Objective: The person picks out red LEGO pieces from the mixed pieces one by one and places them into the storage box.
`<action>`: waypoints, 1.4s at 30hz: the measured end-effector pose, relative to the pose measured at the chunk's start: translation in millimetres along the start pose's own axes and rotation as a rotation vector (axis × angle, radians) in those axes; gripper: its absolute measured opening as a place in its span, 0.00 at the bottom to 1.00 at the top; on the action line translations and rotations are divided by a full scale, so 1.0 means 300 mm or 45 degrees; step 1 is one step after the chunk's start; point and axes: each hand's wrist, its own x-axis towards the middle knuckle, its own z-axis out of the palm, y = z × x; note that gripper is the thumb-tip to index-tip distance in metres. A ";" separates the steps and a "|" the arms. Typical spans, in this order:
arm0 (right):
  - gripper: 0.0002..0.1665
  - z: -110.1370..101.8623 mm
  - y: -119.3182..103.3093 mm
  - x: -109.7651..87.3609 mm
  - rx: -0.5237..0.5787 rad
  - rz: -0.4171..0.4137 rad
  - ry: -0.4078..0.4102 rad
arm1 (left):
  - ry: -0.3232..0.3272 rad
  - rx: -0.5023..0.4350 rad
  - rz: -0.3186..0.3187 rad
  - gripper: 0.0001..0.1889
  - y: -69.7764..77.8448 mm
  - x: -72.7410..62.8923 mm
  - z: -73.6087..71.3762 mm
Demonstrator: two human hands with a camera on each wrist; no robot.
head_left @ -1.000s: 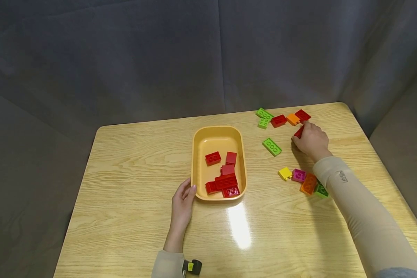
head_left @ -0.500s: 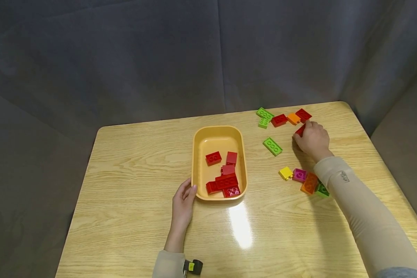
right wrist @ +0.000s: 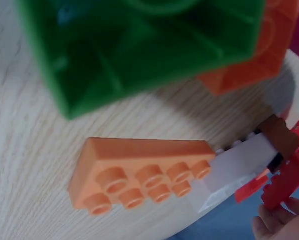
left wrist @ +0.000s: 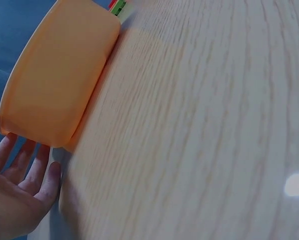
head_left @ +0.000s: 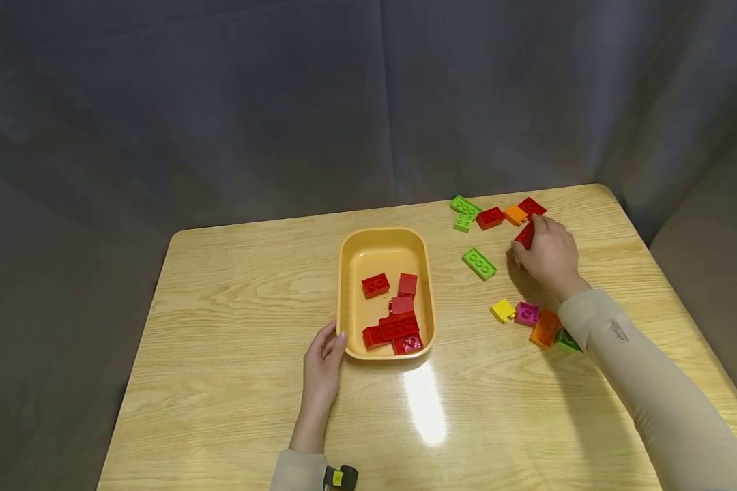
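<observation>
A yellow-orange plastic tray (head_left: 356,273) stands on the table with several red toy bricks (head_left: 377,285) in it. At its near left corner my left hand (head_left: 322,365) holds the tray, thumb by the rim and the other fingers along the outer wall; the left wrist view shows those fingers (left wrist: 37,170) against the tray. Over at the far right, my right hand (head_left: 551,256) pinches a red toy brick (head_left: 525,236) between thumb and fingers. In the right wrist view this red brick (right wrist: 285,185) appears at the right edge, above the fingertips.
Beyond the right hand lie an orange brick (head_left: 515,215) and red bricks (head_left: 490,218). Light green bricks (head_left: 479,264) are left of it. Nearer are a yellow brick (head_left: 503,311), a magenta brick (head_left: 527,314), an orange brick (head_left: 545,329) and a green brick (head_left: 567,341). A dark curtain (head_left: 282,116) hangs behind.
The red brick in my right hand shows more of itself now, as the hand has shifted and turned slightly. My left hand stays on the tray. The head view has tilted a little.
</observation>
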 end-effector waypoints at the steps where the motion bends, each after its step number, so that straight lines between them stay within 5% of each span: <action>1: 0.44 -0.002 -0.004 -0.006 0.010 -0.010 0.012 | 0.002 0.001 0.003 0.23 -0.001 -0.001 0.000; 8: 0.42 -0.019 -0.014 -0.045 0.058 -0.081 0.097 | 0.004 0.012 0.016 0.22 0.002 -0.001 0.002; 24: 0.43 -0.048 -0.081 -0.120 0.121 -0.187 0.105 | 0.005 0.016 0.012 0.23 0.003 0.002 0.001; 42: 0.43 -0.043 -0.193 -0.179 0.093 -0.429 0.178 | 0.005 0.002 0.019 0.22 0.003 0.002 0.000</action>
